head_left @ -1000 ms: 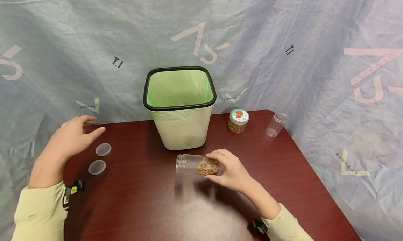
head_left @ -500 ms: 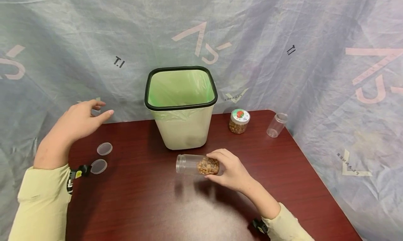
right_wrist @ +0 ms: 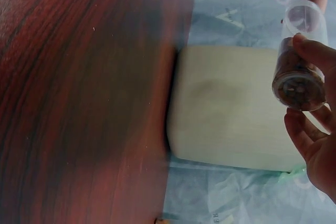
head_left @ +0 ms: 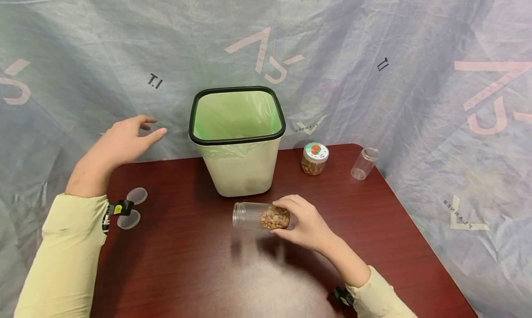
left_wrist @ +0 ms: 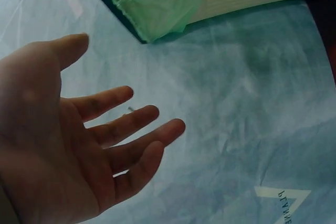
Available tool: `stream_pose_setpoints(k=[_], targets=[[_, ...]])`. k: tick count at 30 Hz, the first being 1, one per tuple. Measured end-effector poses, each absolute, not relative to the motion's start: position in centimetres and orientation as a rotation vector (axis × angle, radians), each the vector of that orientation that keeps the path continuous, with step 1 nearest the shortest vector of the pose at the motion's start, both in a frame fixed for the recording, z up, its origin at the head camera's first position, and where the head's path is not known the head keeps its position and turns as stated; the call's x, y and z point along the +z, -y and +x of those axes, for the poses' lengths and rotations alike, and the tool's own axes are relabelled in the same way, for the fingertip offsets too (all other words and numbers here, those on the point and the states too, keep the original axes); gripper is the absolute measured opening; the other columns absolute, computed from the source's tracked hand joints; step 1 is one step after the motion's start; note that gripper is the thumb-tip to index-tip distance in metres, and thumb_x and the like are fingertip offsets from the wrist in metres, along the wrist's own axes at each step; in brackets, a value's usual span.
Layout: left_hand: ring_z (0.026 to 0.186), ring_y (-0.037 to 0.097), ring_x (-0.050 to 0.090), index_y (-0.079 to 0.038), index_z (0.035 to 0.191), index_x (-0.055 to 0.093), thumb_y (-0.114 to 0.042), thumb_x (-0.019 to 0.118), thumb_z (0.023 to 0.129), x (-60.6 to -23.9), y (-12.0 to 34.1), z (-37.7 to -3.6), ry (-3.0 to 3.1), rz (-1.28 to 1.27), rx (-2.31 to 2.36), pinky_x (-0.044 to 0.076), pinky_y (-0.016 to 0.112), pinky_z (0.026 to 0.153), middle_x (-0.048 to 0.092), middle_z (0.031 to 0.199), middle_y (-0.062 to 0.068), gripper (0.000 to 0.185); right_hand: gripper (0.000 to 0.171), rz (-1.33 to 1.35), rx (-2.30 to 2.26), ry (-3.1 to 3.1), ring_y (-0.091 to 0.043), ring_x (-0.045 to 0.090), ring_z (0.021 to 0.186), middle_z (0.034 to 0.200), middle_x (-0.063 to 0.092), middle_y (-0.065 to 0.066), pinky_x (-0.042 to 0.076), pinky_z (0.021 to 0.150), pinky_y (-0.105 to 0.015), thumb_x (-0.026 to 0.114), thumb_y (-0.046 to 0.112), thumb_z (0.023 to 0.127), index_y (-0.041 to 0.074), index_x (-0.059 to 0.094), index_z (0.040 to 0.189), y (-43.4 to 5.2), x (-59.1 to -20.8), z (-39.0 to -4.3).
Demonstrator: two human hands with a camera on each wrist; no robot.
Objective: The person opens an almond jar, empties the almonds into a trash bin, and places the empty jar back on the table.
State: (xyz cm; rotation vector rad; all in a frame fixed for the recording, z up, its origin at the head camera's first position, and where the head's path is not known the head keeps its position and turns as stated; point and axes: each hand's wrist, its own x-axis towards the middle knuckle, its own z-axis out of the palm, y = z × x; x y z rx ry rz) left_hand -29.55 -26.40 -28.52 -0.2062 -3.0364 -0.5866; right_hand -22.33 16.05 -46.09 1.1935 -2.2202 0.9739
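Note:
My right hand (head_left: 300, 222) grips the closed end of a clear open jar (head_left: 259, 216) partly filled with brown nuts, held on its side just above the dark red table (head_left: 187, 272), mouth pointing left. In the right wrist view the jar (right_wrist: 298, 66) shows end-on between thumb and fingers. A cream bin (head_left: 238, 140) with a green liner and black rim stands right behind it. My left hand (head_left: 124, 140) hovers open in the air left of the bin, holding nothing; the left wrist view shows its fingers (left_wrist: 121, 129) spread and relaxed near the bin's corner (left_wrist: 152, 3).
Two clear lids (head_left: 133, 207) lie at the table's left edge, partly behind my left sleeve. A lidded jar of nuts (head_left: 314, 159) and an empty clear jar (head_left: 363, 164) stand at the back right. A grey-blue printed sheet (head_left: 374, 55) hangs behind the table.
My left hand has risen from beside the lids and moved up and right toward the bin. The right hand and jar have stayed almost still.

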Motion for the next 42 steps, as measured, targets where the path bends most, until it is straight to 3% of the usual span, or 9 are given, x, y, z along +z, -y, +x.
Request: stream_pose_setpoints(k=[21,42], targets=[[0.127,0.048,0.039,-0.021,0.158,0.010,-0.069,0.033,0.093,-27.5,22.8,-32.5,3.079,-0.345,-0.658,0.032,0.065,0.096,0.042,0.143,0.026,0.084,0.060,1.192,0.961,2.237,-0.015,0.057,0.106,0.112,0.062,-0.001,0.043,0.093,-0.024,0.092,0.022,0.065,0.005,0.065,0.117,-16.0,-46.0,-22.5],[0.129,0.048,0.036,-0.018,0.156,-0.011,-0.054,0.051,0.095,-27.7,20.6,-34.7,3.103,-0.309,-0.872,0.032,0.064,0.098,0.021,0.154,0.026,0.094,0.060,1.190,0.972,2.235,-0.015,0.057,0.105,0.111,0.062,-0.001,0.041,0.093,-0.022,0.092,0.022,0.065,0.004,0.065,0.115,-16.2,-46.2,-22.5]])
